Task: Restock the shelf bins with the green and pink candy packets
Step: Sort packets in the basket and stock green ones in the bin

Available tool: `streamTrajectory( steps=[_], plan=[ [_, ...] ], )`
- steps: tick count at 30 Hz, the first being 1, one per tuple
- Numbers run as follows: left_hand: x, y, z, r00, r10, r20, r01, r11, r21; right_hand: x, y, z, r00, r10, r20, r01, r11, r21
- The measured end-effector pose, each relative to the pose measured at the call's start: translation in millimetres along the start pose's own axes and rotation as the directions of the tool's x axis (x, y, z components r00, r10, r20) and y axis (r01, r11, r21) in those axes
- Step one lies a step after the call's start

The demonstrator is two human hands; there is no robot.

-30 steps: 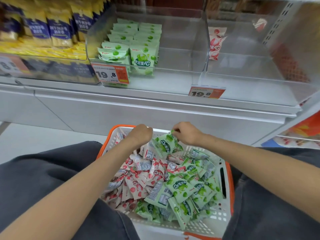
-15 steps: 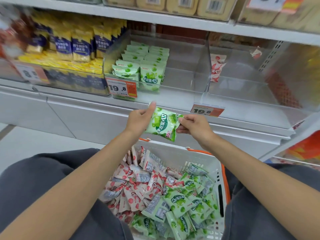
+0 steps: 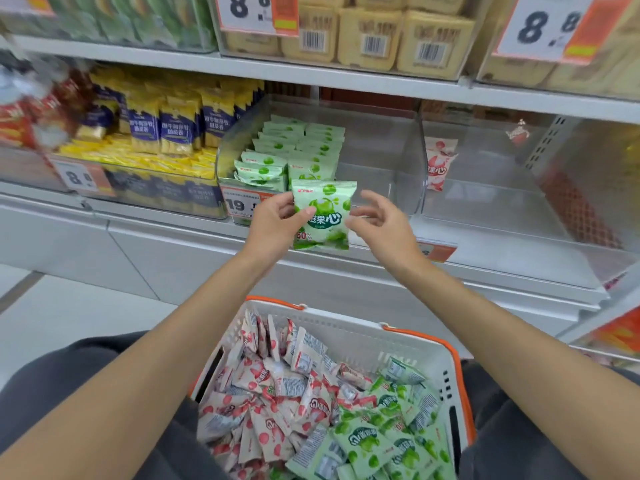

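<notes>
My left hand [image 3: 277, 220] grips an upright green candy packet [image 3: 323, 216] by its left edge, just in front of the clear shelf bin [image 3: 381, 109]. That bin holds rows of green packets [image 3: 298, 150] on its left side. My right hand [image 3: 381, 223] hovers at the packet's right edge with relaxed fingers, one fingertip touching or nearly touching it. The neighbouring clear bin [image 3: 502, 202] holds a pink packet [image 3: 438, 164] against its left wall. On my lap sits a white basket [image 3: 415, 332] with pink packets [image 3: 263, 393] on the left and green packets [image 3: 381, 441] on the right.
A bin of yellow and blue packets [image 3: 162, 129] stands left of the green one. Beige packs [image 3: 370, 36] fill the upper shelf, whose underside hangs low over the bins. Orange price tags [image 3: 239, 204] line the white shelf edge [image 3: 519, 282].
Both hands lifted one green packet out of the basket up to the front of the green bin and turned it upright. My right hand's pinch on it has loosened.
</notes>
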State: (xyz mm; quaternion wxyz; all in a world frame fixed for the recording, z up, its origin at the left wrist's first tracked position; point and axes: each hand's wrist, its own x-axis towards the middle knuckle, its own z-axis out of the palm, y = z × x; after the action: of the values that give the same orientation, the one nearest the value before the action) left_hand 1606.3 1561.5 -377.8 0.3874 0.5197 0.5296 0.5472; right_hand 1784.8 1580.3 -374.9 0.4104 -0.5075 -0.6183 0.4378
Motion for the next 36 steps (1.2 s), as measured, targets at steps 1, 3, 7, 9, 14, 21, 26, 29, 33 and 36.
streamTrajectory(
  steps=[1, 3, 7, 9, 14, 21, 26, 29, 33, 36],
  plan=[
    [8, 8, -2, 0.999, 0.049, 0.006, -0.05, 0.998, 0.036, 13, -11, -1, 0.999, -0.031, 0.016, 0.031, 0.999, -0.01],
    [28, 24, -6, 0.993, 0.118, 0.015, -0.119, 0.99, 0.071, 40, -29, -1, 0.993, -0.122, 0.01, 0.122, 0.989, -0.079],
    [73, 30, -18, 0.979, 0.205, 0.017, -0.205, 0.964, 0.17, 93, -46, 11, 0.979, -0.166, -0.115, 0.142, 0.972, -0.189],
    [92, 16, -29, 0.984, 0.168, -0.053, -0.134, 0.91, 0.392, 115, -39, 19, 0.985, -0.098, -0.14, 0.067, 0.975, -0.212],
    [84, -34, -54, 0.963, 0.231, -0.137, -0.019, 0.569, 0.822, 137, -13, 40, 0.969, 0.248, -0.008, -0.229, 0.881, -0.413],
    [82, -38, -49, 0.943, 0.303, -0.138, -0.047, 0.532, 0.846, 137, -28, 56, 0.86, 0.503, 0.086, -0.447, 0.823, -0.35],
    [82, -39, -49, 0.938, 0.318, -0.137, -0.059, 0.536, 0.842, 143, -28, 65, 0.908, 0.418, -0.033, -0.379, 0.784, -0.491],
    [83, -41, -48, 0.932, 0.334, -0.138, -0.069, 0.54, 0.839, 141, -33, 67, 0.922, 0.384, -0.06, -0.35, 0.753, -0.558],
    [83, -42, -47, 0.929, 0.341, -0.142, -0.065, 0.529, 0.846, 141, -30, 67, 0.87, 0.494, 0.007, -0.438, 0.779, -0.449],
    [83, -42, -47, 0.924, 0.352, -0.151, -0.071, 0.545, 0.836, 140, -27, 63, 0.876, 0.483, 0.011, -0.453, 0.828, -0.33]
  ],
)
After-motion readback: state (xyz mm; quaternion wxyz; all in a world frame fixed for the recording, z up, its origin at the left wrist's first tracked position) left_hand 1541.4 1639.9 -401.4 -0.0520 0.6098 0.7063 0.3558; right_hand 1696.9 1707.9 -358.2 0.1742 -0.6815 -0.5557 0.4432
